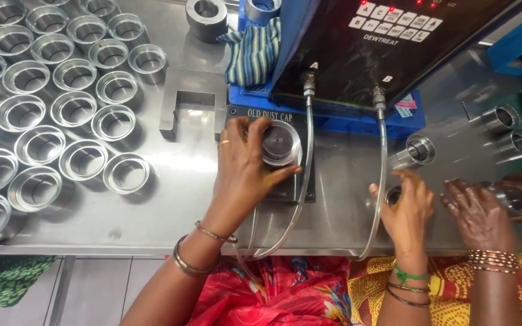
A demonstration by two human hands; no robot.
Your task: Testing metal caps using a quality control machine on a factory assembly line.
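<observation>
The steel counter (170, 199) carries everything here, and its surface is smooth and shiny, so metal parts can slide on it easily. At the far side stands a black control box (382, 42) on a blue base, with two clear hoses (383, 181) that hang down toward the near edge. On the left lie many rows of machined metal rings (61, 108), all thin-walled and open on top. A grey block with a square notch (191, 105) lies between the rings and the box.

In front of the box is a small dark fixture plate (294, 181), and on it sits the round metal cap (280, 143). The left hand (246, 166) lies over this cap; its grip is half closed around the rim, the fingers on the far side and the thumb pressing the near edge. The cap looks solid, stiff and rather heavy for its size. Its polished side is probably slippery, so I judge the rim is the best place to hold, with fingers spread around it.

The right hand (407, 208) rests on the counter beside one hose, fingers loosely curved over a small metal sleeve (394, 194); I cannot tell whether it really holds it. Another person's hands (481, 211) work just to the right, near several small steel cylinders (502, 118).
</observation>
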